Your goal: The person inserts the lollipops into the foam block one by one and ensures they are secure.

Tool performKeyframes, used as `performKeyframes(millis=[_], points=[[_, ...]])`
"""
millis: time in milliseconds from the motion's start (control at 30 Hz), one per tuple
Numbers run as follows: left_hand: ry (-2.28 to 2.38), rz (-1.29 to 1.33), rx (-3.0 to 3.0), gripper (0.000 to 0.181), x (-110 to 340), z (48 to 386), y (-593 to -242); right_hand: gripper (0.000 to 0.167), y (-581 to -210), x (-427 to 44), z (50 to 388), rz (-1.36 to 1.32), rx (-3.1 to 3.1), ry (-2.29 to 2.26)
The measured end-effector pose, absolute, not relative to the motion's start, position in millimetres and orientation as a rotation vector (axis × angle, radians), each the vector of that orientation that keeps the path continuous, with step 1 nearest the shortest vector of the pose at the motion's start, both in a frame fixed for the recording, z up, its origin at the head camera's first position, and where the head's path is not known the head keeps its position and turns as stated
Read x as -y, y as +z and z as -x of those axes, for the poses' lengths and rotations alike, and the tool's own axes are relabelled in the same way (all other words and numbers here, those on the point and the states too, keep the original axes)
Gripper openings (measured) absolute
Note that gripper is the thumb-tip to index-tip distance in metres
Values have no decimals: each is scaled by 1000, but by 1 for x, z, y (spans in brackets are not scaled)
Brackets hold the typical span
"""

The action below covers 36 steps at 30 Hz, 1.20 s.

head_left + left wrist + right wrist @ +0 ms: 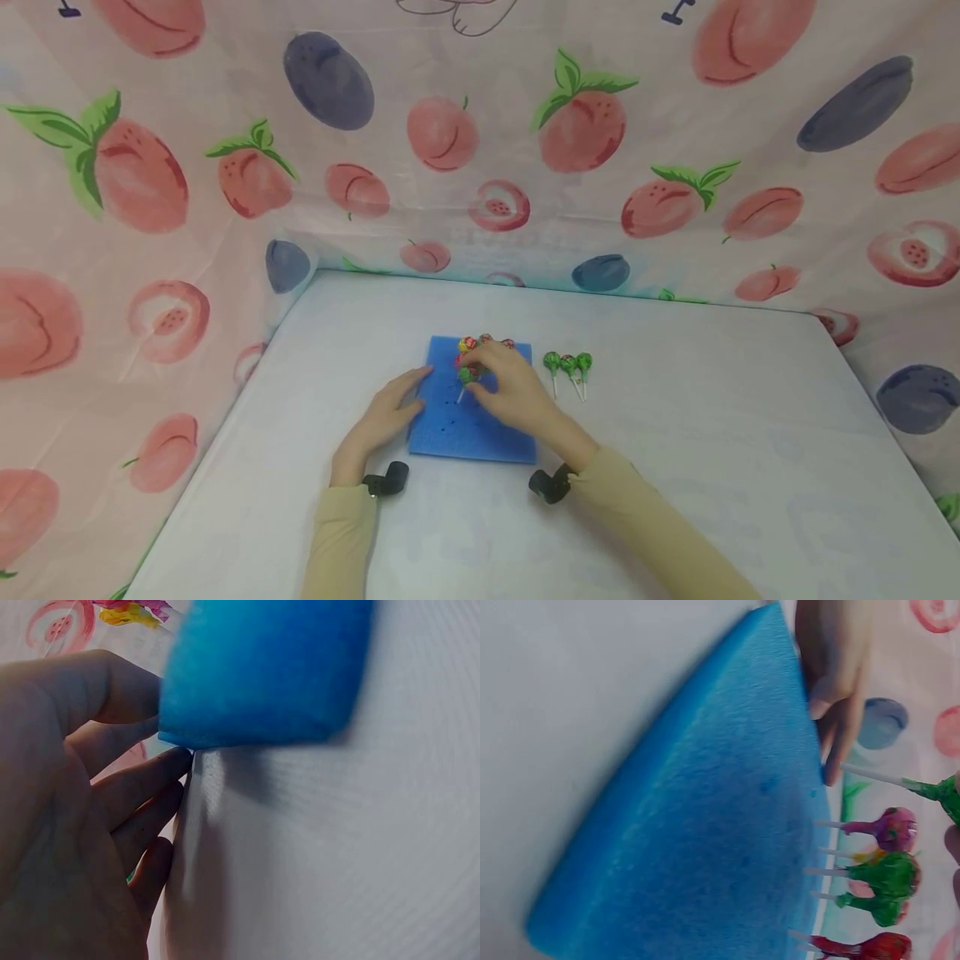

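One green lollipop (466, 376) pinched by the head in my right hand (512, 387), over the blue foam (480, 440), left hand (386, 412) relaxed at its edge; probably light, hard, slightly slick, so head's the best hold imo

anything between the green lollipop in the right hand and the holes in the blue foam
Nothing visible: the right hand holds the green lollipop, its stick pointing toward the blue foam near open holes; standing lollipops are beside that path.
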<state>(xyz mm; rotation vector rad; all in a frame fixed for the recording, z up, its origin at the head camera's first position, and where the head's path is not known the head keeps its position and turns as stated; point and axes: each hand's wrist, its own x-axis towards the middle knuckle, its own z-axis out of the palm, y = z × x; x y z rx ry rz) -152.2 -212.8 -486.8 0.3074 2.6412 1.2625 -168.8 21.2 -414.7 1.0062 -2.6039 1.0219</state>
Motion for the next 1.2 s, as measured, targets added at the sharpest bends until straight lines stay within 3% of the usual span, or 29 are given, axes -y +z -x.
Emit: performKeyframes(millis=[467, 1200], points=[[1275, -311, -2637, 54, 213, 152, -487, 30, -435, -16, 175, -1156, 2526, 852], [1260, -293, -2647, 53, 212, 152, -488, 29, -432, -12, 174, -1179, 2526, 803]])
